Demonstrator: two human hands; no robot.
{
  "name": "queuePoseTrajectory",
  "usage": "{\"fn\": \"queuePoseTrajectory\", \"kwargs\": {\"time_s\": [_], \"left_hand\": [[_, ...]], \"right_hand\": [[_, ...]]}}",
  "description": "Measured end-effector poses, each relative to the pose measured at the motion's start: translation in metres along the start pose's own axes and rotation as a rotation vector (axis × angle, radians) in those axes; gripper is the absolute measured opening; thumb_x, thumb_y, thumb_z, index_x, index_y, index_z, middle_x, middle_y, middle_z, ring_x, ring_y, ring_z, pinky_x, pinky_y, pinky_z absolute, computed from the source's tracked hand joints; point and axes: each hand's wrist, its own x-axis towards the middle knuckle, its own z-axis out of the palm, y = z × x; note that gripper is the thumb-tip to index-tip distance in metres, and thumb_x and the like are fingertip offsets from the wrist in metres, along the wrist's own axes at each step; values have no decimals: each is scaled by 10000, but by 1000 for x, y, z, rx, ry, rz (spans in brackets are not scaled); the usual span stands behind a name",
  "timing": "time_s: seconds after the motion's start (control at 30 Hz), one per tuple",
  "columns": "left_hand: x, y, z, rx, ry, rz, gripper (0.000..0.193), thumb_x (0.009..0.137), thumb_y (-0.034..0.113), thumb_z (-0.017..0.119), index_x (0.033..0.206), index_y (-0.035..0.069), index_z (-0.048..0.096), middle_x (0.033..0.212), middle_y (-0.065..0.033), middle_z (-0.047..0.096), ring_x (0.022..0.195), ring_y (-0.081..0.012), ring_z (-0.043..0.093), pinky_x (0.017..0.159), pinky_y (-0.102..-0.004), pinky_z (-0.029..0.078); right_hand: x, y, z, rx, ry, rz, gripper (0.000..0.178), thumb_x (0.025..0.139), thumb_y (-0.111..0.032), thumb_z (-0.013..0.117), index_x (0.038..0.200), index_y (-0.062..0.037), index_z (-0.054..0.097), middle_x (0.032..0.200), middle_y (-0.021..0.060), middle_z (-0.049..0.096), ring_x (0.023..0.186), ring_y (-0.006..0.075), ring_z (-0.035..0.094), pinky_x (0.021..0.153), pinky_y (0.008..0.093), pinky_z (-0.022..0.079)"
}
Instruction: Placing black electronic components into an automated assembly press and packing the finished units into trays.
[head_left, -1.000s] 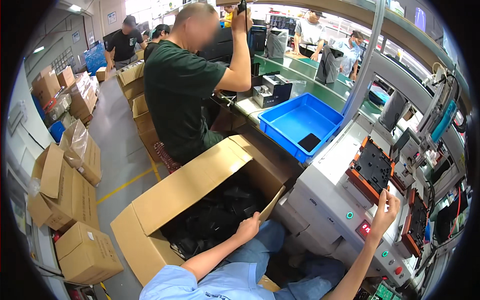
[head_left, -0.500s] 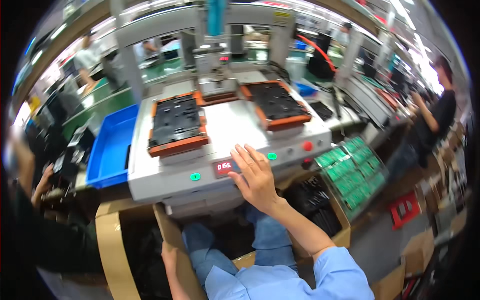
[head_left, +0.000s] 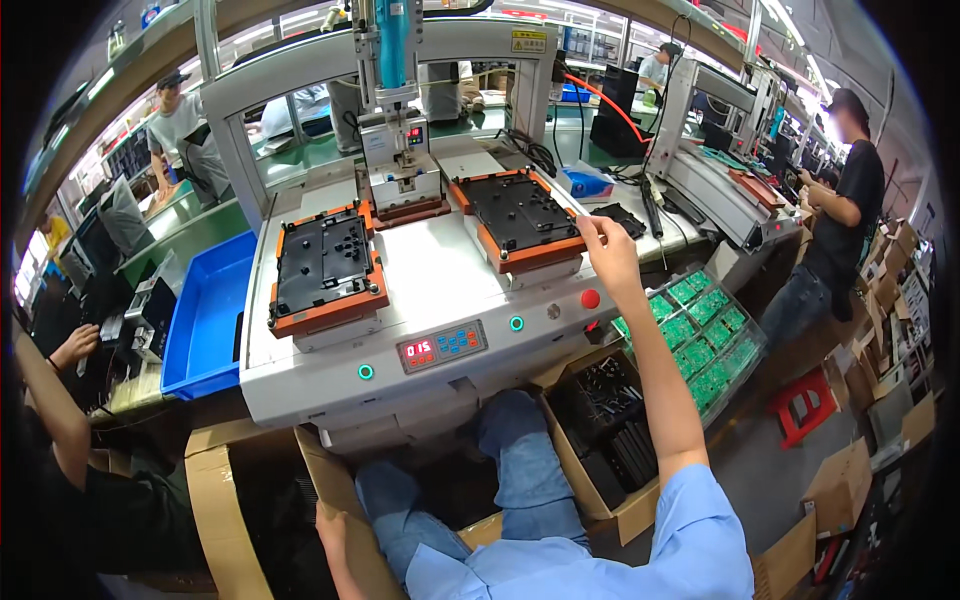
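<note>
My right hand [head_left: 612,250] is at the near right corner of the right-hand orange fixture [head_left: 535,257]. Its fingers are drawn together at the edge of a black plastic panel [head_left: 515,212] lying flat in that fixture; whether they grip it is hard to see. A second black panel [head_left: 322,255] lies in the left orange fixture [head_left: 330,318]. Low at the left, my left hand [head_left: 332,528] is closed over the inner side of a cardboard box [head_left: 335,475] with dark contents. Between the fixtures stands a machine head [head_left: 400,150] with a small red display.
Left of the machine is a blue bin [head_left: 205,320]. A carton [head_left: 625,515] of black parts stands by my right knee, beside a clear tray of green circuit boards [head_left: 700,345]. A red button [head_left: 590,299] sits on the machine front. Other people are at both sides.
My right hand has moved from above the front control panel, where its fingers were spread, up and right to the right fixture, fingers now together. My left hand stays at the box.
</note>
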Motion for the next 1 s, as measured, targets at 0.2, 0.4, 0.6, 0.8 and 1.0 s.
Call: {"fn": "queuePoseTrajectory", "kwargs": {"time_s": [0.2, 0.4, 0.6, 0.8, 1.0], "left_hand": [[9, -29, -3, 13, 40, -12, 523, 702, -38, 649, 1205, 16, 515, 1078, -173, 635, 1017, -296, 610, 902, -368, 469], [11, -24, 0, 33, 16, -25, 545, 695, -30, 650, 1221, 27, 518, 1083, -177, 636, 1020, -308, 613, 892, -370, 475], [4, -23, -1, 17, 33, -30, 563, 685, -13, 655, 1229, 34, 518, 1073, -177, 640, 1022, -308, 615, 884, -368, 475], [7, -32, -3, 9, 20, -44, 593, 675, -7, 658, 1247, 37, 507, 1056, -176, 638, 1004, -297, 617, 885, -365, 474], [14, -37, 0, -20, 11, -29, 595, 671, -15, 648, 1246, 35, 504, 1068, -160, 631, 999, -277, 612, 889, -353, 469]], "right_hand": [[37, -15, 4, -481, -206, -45, 257, 843, -222, 535, 847, -3, 670, 841, 214, 664, 847, 403, 634, 790, 473, 497], [138, 3, 42, -329, -513, -1, 386, 837, -392, 582, 830, -25, 702, 867, 216, 681, 865, 356, 661, 791, 433, 501], [169, 23, 105, -336, -365, -92, 422, 824, -400, 611, 893, 5, 703, 860, 193, 690, 864, 301, 668, 813, 383, 503], [162, 8, 83, -212, -560, 180, 443, 872, -363, 571, 837, 69, 664, 798, 229, 672, 722, 332, 683, 719, 415, 539], [102, -7, 24, -350, -609, -3, 613, 846, -529, 579, 863, 77, 665, 863, 259, 664, 902, 388, 652, 787, 423, 496]]}}
